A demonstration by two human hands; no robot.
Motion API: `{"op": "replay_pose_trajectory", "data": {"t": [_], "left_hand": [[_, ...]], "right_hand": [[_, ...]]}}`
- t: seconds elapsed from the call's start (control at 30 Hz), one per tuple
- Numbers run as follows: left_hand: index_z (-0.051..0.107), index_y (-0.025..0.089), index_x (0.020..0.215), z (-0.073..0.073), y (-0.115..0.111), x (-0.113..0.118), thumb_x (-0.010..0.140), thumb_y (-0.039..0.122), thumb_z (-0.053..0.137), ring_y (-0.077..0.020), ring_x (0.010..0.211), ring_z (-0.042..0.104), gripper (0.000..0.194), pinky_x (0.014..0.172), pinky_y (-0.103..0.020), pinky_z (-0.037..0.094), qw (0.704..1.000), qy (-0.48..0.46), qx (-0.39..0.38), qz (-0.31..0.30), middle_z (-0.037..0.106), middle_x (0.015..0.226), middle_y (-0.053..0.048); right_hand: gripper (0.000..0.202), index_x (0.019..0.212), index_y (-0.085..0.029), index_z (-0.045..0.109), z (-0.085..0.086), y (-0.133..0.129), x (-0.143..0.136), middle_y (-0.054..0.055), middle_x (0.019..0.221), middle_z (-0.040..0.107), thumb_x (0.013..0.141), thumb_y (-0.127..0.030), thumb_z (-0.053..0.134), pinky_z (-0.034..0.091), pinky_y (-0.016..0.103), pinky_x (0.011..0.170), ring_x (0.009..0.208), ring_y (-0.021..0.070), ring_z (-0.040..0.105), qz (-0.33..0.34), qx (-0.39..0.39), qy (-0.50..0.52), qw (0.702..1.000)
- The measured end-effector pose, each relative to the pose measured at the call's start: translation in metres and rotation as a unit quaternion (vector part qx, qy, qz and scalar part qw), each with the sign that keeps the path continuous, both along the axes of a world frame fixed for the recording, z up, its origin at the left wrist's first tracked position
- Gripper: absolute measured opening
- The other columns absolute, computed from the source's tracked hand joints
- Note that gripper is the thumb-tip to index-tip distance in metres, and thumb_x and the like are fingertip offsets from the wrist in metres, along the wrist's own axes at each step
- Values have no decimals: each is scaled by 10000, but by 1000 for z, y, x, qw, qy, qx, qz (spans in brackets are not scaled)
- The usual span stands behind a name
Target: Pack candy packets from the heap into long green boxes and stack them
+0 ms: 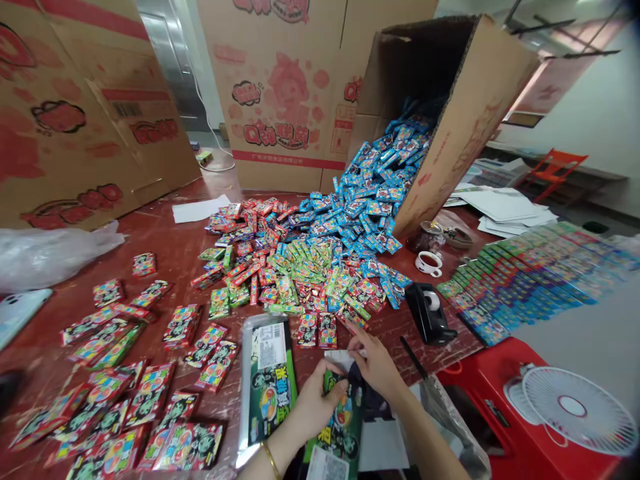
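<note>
My left hand [317, 401], with a gold bangle on its wrist, grips a dark green candy package [345, 427] at the front edge of the table. Its thumb presses on the printed face. My right hand [376, 365] is at the package's far end, fingers bent around a pale flap; what lies under the palm is hidden. A second dark green candy package [267, 380] lies flat in a clear tray left of my hands. Just beyond my fingers sit two small red candy boxes [318, 329], side by side.
Blue candy boxes [370, 193] spill from a tipped carton [475, 113]. Green candy boxes [300, 263] and red ones are heaped before them. Loose red boxes [150, 393] cover the left. A tape dispenser [429, 313], a cup [429, 264] and a white fan [575, 407] stand right.
</note>
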State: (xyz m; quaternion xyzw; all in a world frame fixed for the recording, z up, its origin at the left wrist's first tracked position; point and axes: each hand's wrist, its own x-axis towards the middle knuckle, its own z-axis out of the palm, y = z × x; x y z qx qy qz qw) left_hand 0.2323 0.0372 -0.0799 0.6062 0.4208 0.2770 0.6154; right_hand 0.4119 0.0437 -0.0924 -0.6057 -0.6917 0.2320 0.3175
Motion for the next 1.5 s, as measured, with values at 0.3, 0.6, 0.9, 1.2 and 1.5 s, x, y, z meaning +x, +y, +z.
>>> {"op": "replay_pose_trajectory", "data": {"t": [0.3,0.6,0.9,1.2,1.5], "left_hand": [[473,196,872,-1,0,-1,812,355,530,-190,773,534,178,763,-303,394,1000,-5,1,-8,574,837,-20],[489,195,881,-6,0,-1,817,351,546,-180,739,532,178,737,-294,399,1000,-8,-8,-3,577,810,-7],[478,193,887,-13,-1,0,817,360,551,-164,649,540,195,680,-290,426,999,-27,-19,-3,576,739,5],[502,194,856,-7,0,-1,793,332,576,-191,776,560,169,738,-295,422,1000,-26,-14,10,605,819,-21],[517,187,885,9,0,-6,751,285,638,-206,880,564,205,802,-298,415,998,-56,-13,-1,622,911,-41]], "right_hand": [[731,1409,-301,265,-3,0,-6,87,1245,487,755,-59,487,472,399,875,1008,228,555,-20,-1,-13,1000],[665,1381,-245,319,-5,0,-3,44,909,583,762,-54,470,470,372,823,826,203,560,-25,1,4,1000],[698,1382,-220,321,-1,2,-4,76,981,564,729,-36,486,454,400,839,875,227,548,-21,-16,-33,999],[592,1326,-226,403,-6,7,1,2,743,577,761,-69,484,467,327,736,721,183,546,-8,0,45,999],[564,1183,-207,399,41,-18,-6,-27,688,612,711,-280,699,458,264,618,646,155,589,-96,-34,362,927]]}}
